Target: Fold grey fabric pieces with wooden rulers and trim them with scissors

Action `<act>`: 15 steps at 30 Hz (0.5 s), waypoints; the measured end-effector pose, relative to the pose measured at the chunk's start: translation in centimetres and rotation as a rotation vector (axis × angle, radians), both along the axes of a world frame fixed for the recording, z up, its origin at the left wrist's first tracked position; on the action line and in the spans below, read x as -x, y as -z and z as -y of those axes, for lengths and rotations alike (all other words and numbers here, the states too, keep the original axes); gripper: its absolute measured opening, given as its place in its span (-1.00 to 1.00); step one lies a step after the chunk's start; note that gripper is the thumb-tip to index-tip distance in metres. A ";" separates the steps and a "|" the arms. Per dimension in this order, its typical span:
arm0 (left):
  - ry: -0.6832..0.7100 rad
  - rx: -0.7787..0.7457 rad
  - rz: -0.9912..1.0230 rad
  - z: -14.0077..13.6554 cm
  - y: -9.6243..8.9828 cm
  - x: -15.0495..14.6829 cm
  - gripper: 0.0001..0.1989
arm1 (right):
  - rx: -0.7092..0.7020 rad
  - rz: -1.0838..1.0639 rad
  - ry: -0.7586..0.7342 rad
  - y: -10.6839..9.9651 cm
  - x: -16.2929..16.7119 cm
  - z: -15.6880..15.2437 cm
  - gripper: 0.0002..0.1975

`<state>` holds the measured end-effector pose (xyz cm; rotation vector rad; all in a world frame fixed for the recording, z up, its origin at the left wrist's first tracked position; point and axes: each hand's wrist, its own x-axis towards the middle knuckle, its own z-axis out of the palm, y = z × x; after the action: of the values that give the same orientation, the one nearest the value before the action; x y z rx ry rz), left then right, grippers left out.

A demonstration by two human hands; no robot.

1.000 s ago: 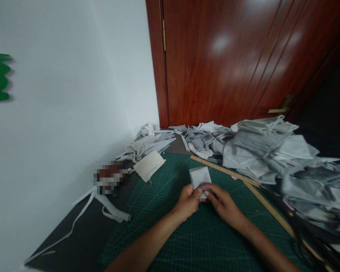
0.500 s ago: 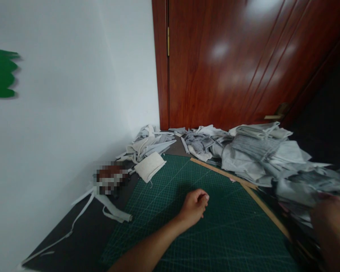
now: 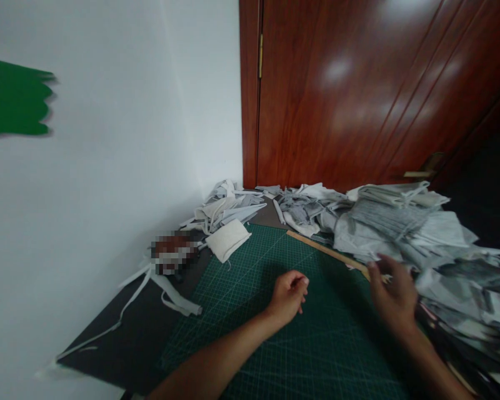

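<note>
My left hand (image 3: 290, 297) is over the middle of the green cutting mat (image 3: 316, 344). Its fingers are curled in against the thumb, and nothing shows in them. At the mat's right side my right hand (image 3: 394, 291), a little blurred, has its thumb and fingers apart and holds nothing visible. Just behind its fingertips lies a wooden ruler (image 3: 325, 251) along the mat's edge. A folded cream cloth (image 3: 229, 240) sits on the mat's far left corner.
Grey and white fabric pieces (image 3: 400, 228) are heaped along the back and right. Another scrap pile (image 3: 220, 208) is against the wall. A pixelated object (image 3: 175, 253) and fabric strips (image 3: 177, 300) lie on the left. A brown door (image 3: 337, 111) stands behind.
My right hand has come in from the fabric at the far right to over the mat's right side. My left hand stays curled in nearly the same place. The view has shifted slightly left.
</note>
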<state>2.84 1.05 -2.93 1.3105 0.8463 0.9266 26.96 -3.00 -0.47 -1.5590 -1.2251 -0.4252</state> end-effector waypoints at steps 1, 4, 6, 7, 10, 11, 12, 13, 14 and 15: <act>-0.025 -0.002 0.018 -0.2 0.0 0.1 -0.57 | 0.024 0.028 -0.147 0.5 2.6 0.7 -0.51; -0.130 -0.033 0.058 -1.3 0.0 0.5 -0.56 | 0.183 0.087 -0.628 1.8 9.9 4.0 -0.77; -0.189 -0.058 0.066 -2.1 0.1 0.8 -0.54 | 0.248 0.185 -0.837 2.1 13.1 6.0 -0.81; -0.210 -0.066 0.069 -2.5 0.2 0.9 -0.53 | 0.283 0.264 -0.937 2.1 14.1 6.8 -0.82; -0.274 -0.086 0.076 -3.1 0.4 0.9 -0.52 | 0.265 0.393 -1.094 1.8 15.7 7.8 -0.86; -0.291 -0.095 0.069 -3.1 0.5 0.8 -0.53 | 0.219 0.400 -1.104 1.6 16.0 7.8 -0.83; -0.303 -0.110 0.054 -3.0 0.5 0.7 -0.54 | 0.176 0.398 -1.102 1.5 16.2 7.7 -0.80; -0.308 -0.131 0.030 -2.9 0.5 0.6 -0.57 | 0.146 0.396 -1.100 1.4 16.4 7.6 -0.76; -0.306 -0.157 0.000 -2.7 0.4 0.5 -0.60 | 0.123 0.393 -1.100 1.2 16.5 7.5 -0.71; -0.294 -0.191 -0.035 -2.4 0.4 0.4 -0.64 | 0.117 0.395 -1.104 0.9 16.6 7.4 -0.65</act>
<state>2.41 3.50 -3.28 1.3910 1.0160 1.2430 10.37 -10.38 -1.38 -0.6872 -2.2115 0.0862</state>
